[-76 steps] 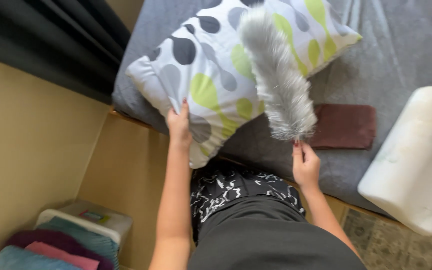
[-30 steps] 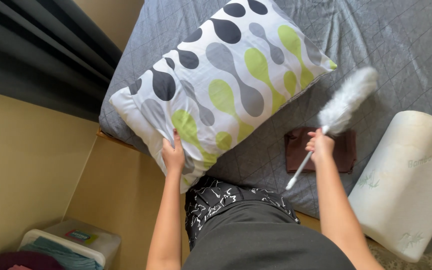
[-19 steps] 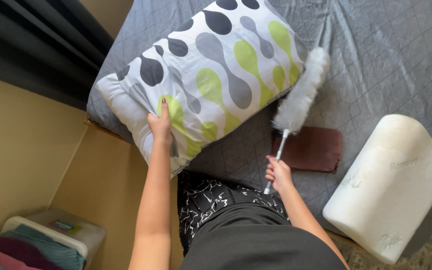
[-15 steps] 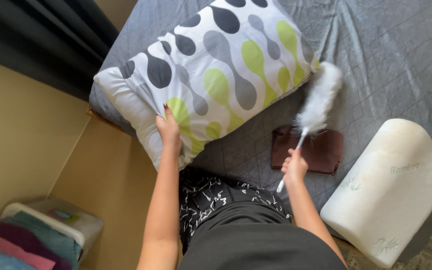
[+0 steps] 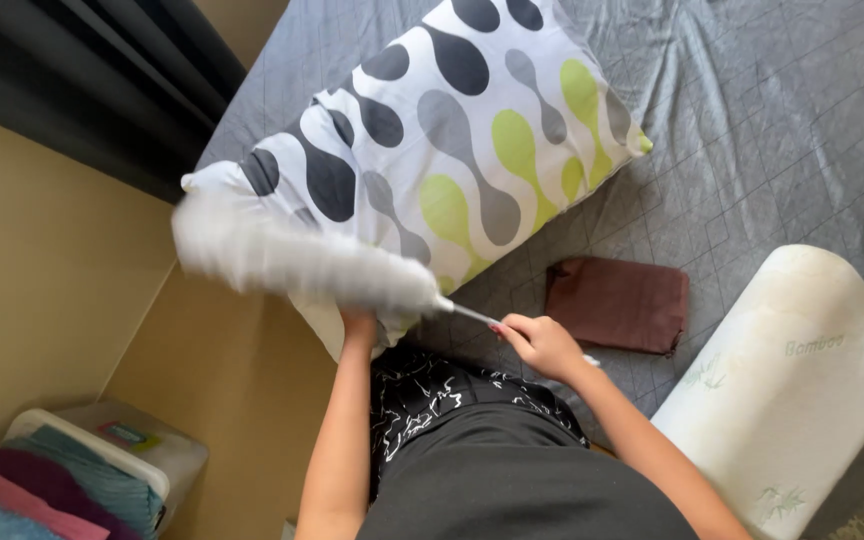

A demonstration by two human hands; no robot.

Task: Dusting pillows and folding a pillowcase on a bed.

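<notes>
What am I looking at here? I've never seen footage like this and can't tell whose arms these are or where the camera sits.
The camera is worn on a person's head and looks down, so both bare arms are the wearer's own. They stand at the edge of a bed with a grey sheet. The right hand grips the handle of a fluffy white duster, blurred with motion, over a patterned pillow. The left hand holds that pillow's near edge. Also on the bed lie a brown pouch and a white foam pillow. A bin of clothes sits bottom left.
</notes>
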